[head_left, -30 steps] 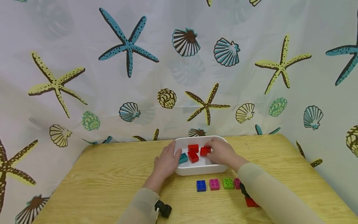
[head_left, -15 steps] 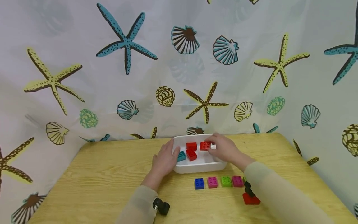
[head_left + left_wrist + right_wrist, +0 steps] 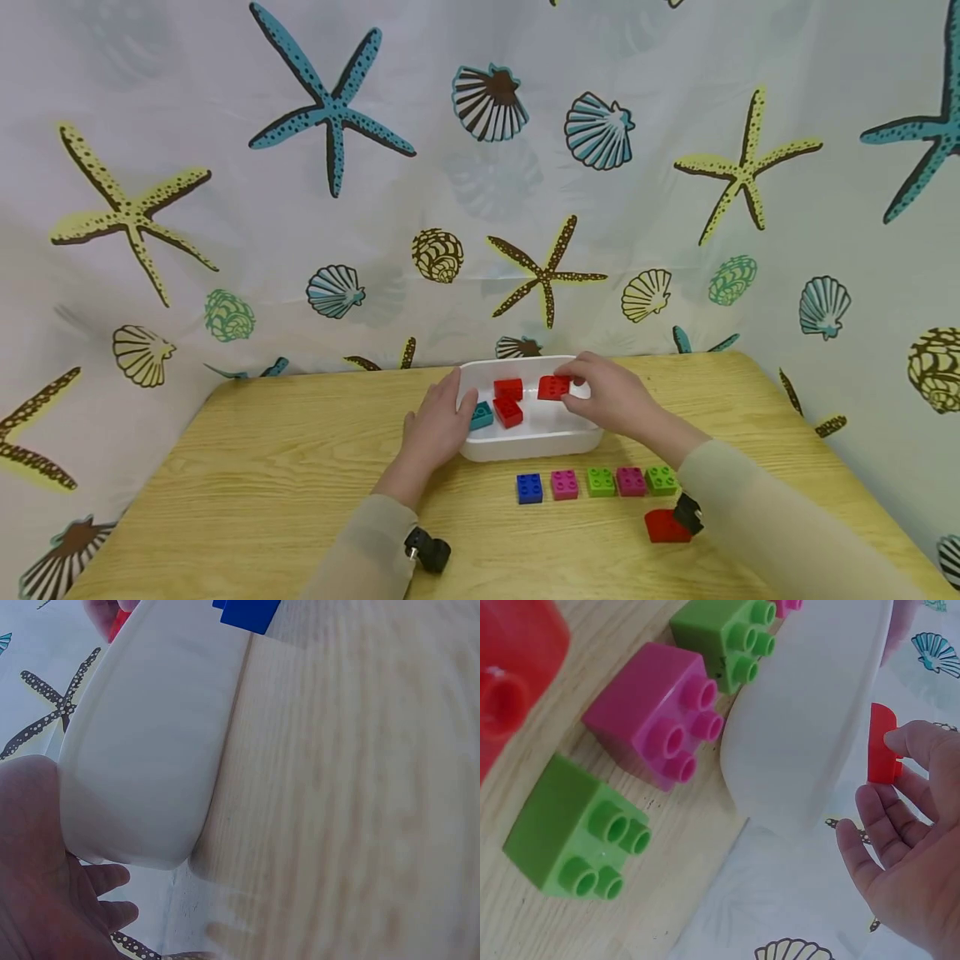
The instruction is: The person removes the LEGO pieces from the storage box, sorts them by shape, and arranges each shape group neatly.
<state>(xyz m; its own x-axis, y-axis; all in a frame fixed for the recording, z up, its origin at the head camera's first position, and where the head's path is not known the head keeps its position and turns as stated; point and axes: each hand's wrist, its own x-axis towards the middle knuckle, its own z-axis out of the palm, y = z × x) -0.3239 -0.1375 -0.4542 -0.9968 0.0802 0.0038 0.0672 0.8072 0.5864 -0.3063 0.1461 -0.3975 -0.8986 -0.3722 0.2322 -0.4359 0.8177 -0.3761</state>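
My right hand pinches a red brick just above the right half of a white tub. Thumb and forefinger hold its right end. My left hand clasps the tub's left end, thumb over the rim. Inside the tub lie two more red bricks and a teal brick.
In front of the tub a row of bricks sits on the wooden table: blue, magenta, green, magenta, green. A red brick lies by my right wrist. A patterned curtain hangs behind.
My right hand has raised the red brick from the tub's floor to above its right half. The left hand stayed on the tub. The row's last green brick has come into sight.
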